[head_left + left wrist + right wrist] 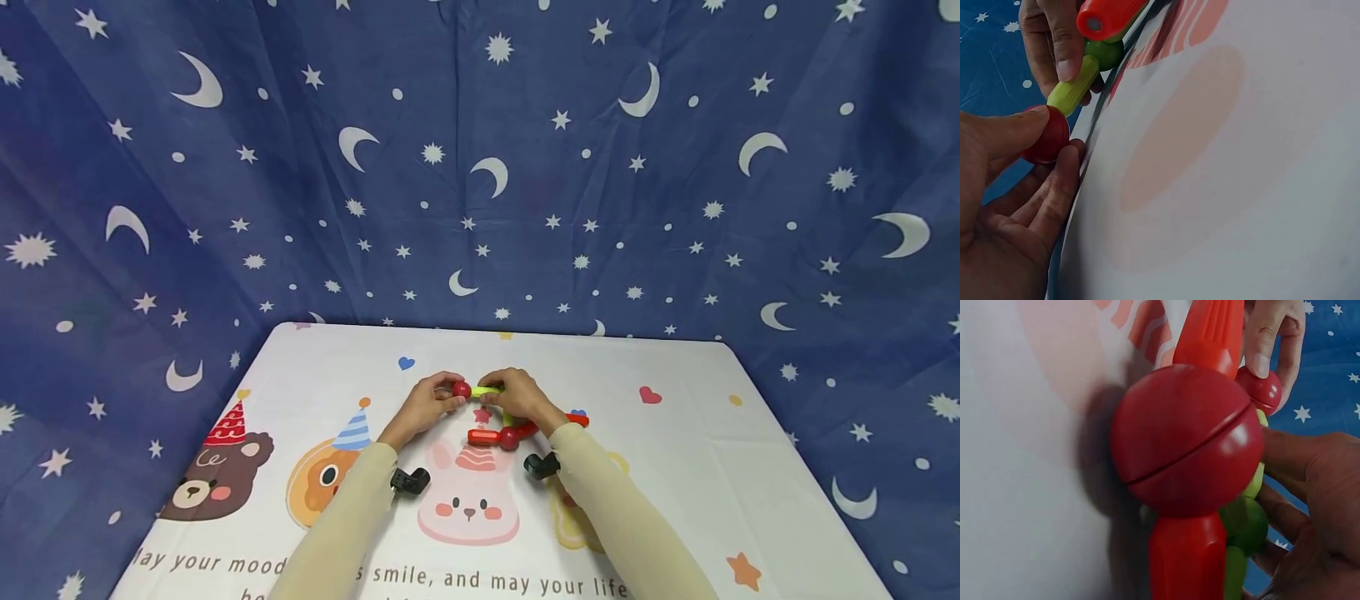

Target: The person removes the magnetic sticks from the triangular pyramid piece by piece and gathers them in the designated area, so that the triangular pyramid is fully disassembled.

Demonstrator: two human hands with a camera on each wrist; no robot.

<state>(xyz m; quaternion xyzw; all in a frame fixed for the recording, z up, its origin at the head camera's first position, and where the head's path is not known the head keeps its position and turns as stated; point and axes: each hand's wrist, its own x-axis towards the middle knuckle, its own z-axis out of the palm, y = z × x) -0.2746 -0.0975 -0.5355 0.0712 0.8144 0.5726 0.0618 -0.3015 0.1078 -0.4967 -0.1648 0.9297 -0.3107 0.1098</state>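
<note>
A red ball (462, 389) is pinched by the left hand (429, 405), and the yellow stick (1074, 85) meeting it is gripped by the right hand (525, 395), seemingly so that both sides of the joint are steadied in line. A green ball (1105, 55) is seen at the stick's other end, close by the right hand. On the right hand's near side, a second red ball (508, 438) is flanked by red sticks (483, 437), its weight probably borne by the counter (660, 458). How deeply the yellow stick is seated cannot be told.
</note>
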